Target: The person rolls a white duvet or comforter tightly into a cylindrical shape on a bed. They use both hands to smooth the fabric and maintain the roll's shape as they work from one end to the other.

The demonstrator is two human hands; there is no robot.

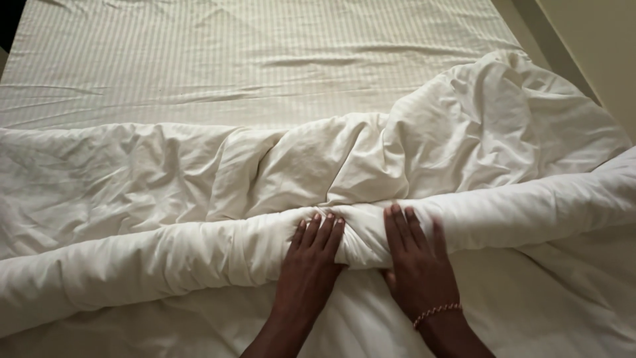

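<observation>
Left hand (310, 255), right hand (417, 255): fingers flat, together, pressing the rolled duvet (199, 255); roll axis left–right, just beyond fingertips.

We see our two bare forearms without sleeves, and a thin pink beaded bracelet (437, 313) circling our right wrist.

Bed sheet (252, 53) w/ fine pale check pattern covers the far half of the mattress, mostly flat, a few long creases running across it. At top right a beige wall (599, 40) runs along the bed's edge, w/ a narrow dark gap (553, 50) between wall and mattress. Dark corner at top left (10, 20).
</observation>
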